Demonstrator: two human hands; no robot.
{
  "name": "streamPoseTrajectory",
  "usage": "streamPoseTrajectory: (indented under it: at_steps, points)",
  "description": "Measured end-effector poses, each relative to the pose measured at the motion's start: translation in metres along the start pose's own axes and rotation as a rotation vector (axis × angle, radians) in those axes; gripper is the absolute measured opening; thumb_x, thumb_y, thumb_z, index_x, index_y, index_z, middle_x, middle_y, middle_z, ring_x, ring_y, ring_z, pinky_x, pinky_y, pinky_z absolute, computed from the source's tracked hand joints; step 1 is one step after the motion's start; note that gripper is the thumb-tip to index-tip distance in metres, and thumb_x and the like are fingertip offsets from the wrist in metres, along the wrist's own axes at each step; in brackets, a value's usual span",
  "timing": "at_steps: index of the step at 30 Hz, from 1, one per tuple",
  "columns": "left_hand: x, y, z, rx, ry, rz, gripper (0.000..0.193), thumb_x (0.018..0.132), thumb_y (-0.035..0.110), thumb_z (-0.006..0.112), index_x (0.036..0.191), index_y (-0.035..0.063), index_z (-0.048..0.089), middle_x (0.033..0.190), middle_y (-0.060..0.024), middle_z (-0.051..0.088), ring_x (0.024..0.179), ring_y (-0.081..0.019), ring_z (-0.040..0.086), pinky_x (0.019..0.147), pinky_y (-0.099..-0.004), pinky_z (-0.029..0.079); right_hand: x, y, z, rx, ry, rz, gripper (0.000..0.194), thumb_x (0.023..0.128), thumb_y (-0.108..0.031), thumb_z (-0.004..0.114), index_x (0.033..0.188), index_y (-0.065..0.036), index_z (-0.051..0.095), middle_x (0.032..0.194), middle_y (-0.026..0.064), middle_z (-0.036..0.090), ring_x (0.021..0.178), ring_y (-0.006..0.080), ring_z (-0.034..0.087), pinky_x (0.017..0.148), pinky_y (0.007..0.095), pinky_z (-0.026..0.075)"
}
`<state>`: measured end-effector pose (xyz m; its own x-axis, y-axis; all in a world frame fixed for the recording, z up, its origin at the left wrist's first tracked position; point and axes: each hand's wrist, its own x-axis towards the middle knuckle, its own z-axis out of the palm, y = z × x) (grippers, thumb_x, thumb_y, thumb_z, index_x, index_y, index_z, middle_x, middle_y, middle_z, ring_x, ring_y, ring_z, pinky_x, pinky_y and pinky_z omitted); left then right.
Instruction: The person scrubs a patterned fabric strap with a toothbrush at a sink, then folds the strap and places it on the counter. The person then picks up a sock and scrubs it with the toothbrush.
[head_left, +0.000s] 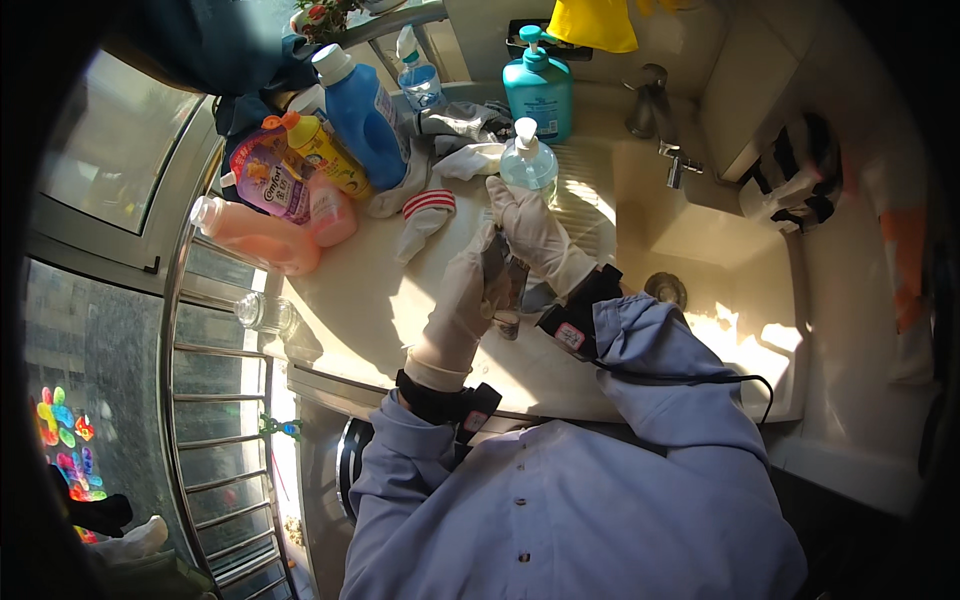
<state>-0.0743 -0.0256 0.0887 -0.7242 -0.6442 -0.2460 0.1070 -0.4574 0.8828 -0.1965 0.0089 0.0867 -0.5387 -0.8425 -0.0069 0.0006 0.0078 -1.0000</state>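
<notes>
Both my hands wear pale rubber gloves and meet over the beige washing counter (360, 300). My left hand (461, 289) grips a grey sock (511, 277), which hangs down between the hands. My right hand (536, 236) closes on the same sock's upper part; the fingertips partly hide it. Just beyond the right fingertips stands a clear pump bottle (529, 161). A white sock with red stripes (426, 221) lies left of the hands. Further back are a white sock (472, 161) and a heap of grey socks (465, 124).
A teal pump bottle (538, 94) stands at the back. Blue (367, 112), yellow (322, 150) and pink (262, 236) detergent bottles crowd the left. A glass jar (264, 313) sits by the metal railing (217, 349). The sink (705, 262) with a tap (651, 105) is at right.
</notes>
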Motion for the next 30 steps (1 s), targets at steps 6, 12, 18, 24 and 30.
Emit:
streamPoseTrajectory:
  at_steps: [6,12,18,24,30]
  points:
    - [-0.006,0.034,-0.037,0.031,0.068,-0.017,0.02,0.094,0.025,0.058,0.099,0.0048,0.058,0.063,-0.0013,0.053,0.042,-0.0084,0.043,0.041,-0.0222,0.035,-0.006,-0.008,-0.037,0.099,-0.594,0.08,0.049,0.088,-0.051,0.06,0.099,-0.003,0.065,0.098,0.0054,0.061,0.086,0.0106,0.056,0.068,0.0244,0.046]
    - [-0.025,0.049,-0.058,0.254,0.089,-0.037,0.019,0.09,0.023,0.066,0.093,0.0045,0.064,0.067,0.0013,0.06,0.046,-0.0022,0.049,0.037,-0.0159,0.034,-0.006,-0.018,-0.064,0.264,-0.59,0.162,0.02,0.088,-0.026,0.067,0.082,-0.008,0.064,0.071,-0.0051,0.055,0.062,0.0013,0.049,0.053,0.0176,0.038]
    - [-0.042,0.049,-0.063,0.338,0.051,-0.052,0.016,0.088,0.021,0.067,0.085,0.0065,0.061,0.069,0.0049,0.056,0.052,-0.0006,0.046,0.046,-0.0127,0.033,0.001,-0.014,-0.075,0.597,-0.525,0.203,0.022,0.086,-0.025,0.069,0.085,-0.007,0.058,0.079,0.0001,0.058,0.064,0.0077,0.055,0.06,0.022,0.045]
    - [-0.04,0.041,-0.039,-0.073,-0.01,0.14,0.01,0.087,0.002,0.06,0.091,0.0027,0.05,0.095,-0.0103,0.059,0.076,-0.0145,0.062,0.066,-0.0197,0.051,-0.001,-0.006,-0.063,0.486,-0.541,0.225,0.021,0.083,-0.011,0.071,0.082,-0.006,0.05,0.085,0.0059,0.057,0.071,0.013,0.062,0.065,0.027,0.052]
    - [-0.024,0.028,-0.02,-0.277,0.057,0.107,0.029,0.09,0.005,0.045,0.118,-0.0009,0.05,0.092,-0.013,0.06,0.069,-0.0177,0.059,0.063,-0.0266,0.051,-0.026,-0.006,-0.02,0.379,-0.198,-0.006,0.015,0.097,-0.008,0.05,0.112,-0.005,0.051,0.09,0.0028,0.055,0.067,0.0067,0.052,0.057,0.0185,0.046]
